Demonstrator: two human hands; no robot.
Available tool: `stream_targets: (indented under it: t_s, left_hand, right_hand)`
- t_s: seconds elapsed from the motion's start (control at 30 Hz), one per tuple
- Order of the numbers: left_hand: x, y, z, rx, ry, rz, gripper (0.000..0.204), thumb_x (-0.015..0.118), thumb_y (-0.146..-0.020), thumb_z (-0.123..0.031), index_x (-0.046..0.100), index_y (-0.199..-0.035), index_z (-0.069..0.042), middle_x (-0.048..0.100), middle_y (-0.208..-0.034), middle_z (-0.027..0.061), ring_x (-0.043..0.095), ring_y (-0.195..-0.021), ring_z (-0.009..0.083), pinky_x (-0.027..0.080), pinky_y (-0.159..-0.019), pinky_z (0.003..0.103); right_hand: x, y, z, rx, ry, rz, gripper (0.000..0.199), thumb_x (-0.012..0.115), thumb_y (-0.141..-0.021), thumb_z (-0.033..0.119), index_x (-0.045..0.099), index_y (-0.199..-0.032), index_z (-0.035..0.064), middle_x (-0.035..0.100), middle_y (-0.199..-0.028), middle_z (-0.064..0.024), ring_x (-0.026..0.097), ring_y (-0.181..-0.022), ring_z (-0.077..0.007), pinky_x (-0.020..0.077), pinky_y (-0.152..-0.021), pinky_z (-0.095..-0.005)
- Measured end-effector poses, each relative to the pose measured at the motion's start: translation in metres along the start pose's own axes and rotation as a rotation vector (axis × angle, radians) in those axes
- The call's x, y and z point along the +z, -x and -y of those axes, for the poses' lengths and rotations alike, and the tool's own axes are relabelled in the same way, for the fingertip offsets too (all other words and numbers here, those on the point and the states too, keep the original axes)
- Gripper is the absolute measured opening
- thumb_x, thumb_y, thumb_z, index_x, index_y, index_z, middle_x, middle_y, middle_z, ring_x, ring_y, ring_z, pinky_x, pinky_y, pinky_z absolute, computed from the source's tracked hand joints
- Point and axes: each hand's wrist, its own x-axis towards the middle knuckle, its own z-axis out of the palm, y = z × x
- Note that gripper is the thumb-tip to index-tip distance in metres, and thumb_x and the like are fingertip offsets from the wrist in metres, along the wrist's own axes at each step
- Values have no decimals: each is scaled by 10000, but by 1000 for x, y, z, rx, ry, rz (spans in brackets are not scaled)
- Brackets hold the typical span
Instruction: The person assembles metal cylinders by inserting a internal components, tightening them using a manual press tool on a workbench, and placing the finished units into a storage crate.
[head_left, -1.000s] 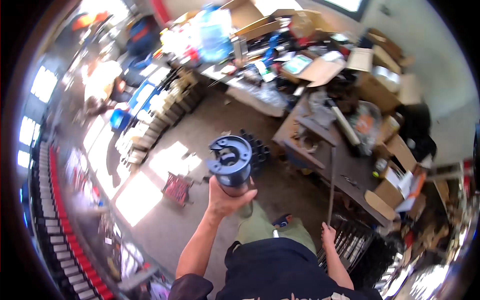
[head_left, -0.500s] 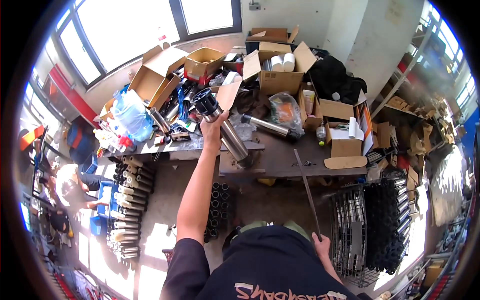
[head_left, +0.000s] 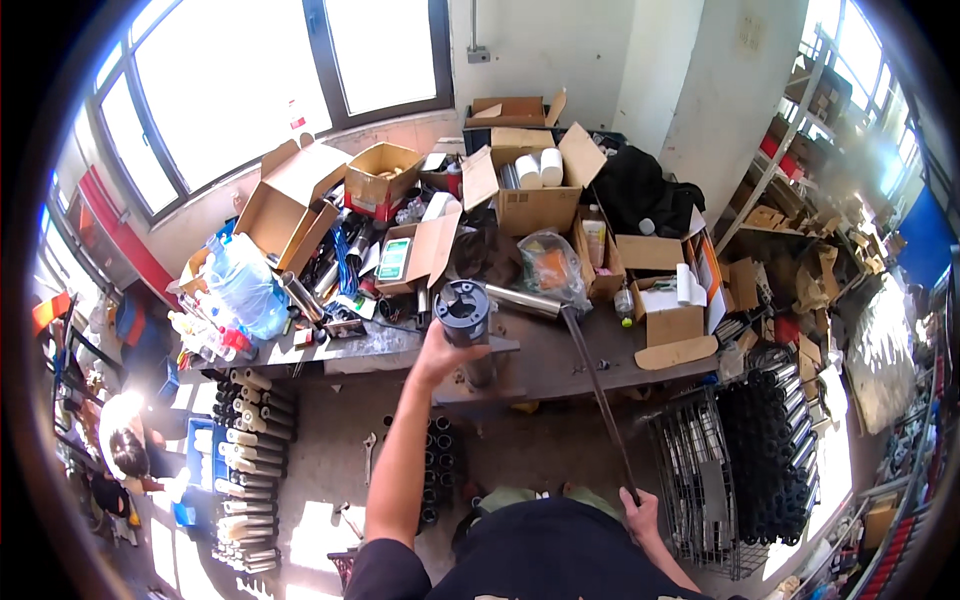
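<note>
We see the left hand (head_left: 437, 352) raised in front of us, fingers wrapped around the lower body of a dark metal cylinder (head_left: 467, 322). The cylinder stands nearly upright, its round slotted end cap facing the camera, and it is held just above the near edge of the worktop (head_left: 560, 368).

The right hand (head_left: 638, 515) sits low by our hip, closed around the near end of a long thin metal rod (head_left: 598, 395). The rod runs up and away from us, slanting left, and its far end reaches over the worktop near a shiny steel tube (head_left: 522, 300) that lies on its side there.

The worktop is crowded. Open cardboard boxes (head_left: 530, 195) stand along the back, one with white rolls (head_left: 540, 168) in it. A clear plastic bag (head_left: 245, 285) bulges at the left end, and a bag with orange contents (head_left: 548, 268) lies just beyond the steel tube. Black clothing (head_left: 640, 195) is heaped at the right rear.

On the floor to the left, pale cylinders (head_left: 245, 440) lie in rows, and dark tubes (head_left: 432, 470) stand on end just under the worktop's edge. To the right a wire crate (head_left: 700, 480) stands beside a stack of black tubes (head_left: 775, 450). Another person (head_left: 130, 455) is at the far left, well apart from us.
</note>
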Motion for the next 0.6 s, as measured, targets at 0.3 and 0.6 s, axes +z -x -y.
stream_targets:
  t_s: [0.3,0.6]
  left_hand:
    - [26,-21,9,112,-192,-284,416,851,-625,-112,675,-991,-20,719,-895,52,648,-827,119,539,-776,307]
    - [8,-13,-2,118,-33,-243,417,853,-606,-72,684,-984,-28,686,-890,10,612,-824,110,520,-782,302]
  right_hand:
    - [-44,-127,90,-375,294,36,332,752,-847,270,641,-681,5,538,-538,-173,543,-446,-287,385,-462,-370]
    - [-124,-448,281,-1290,792,-87,248,777,-691,314,658,-563,139,620,-568,-96,634,-544,-311,498,-514,-409]
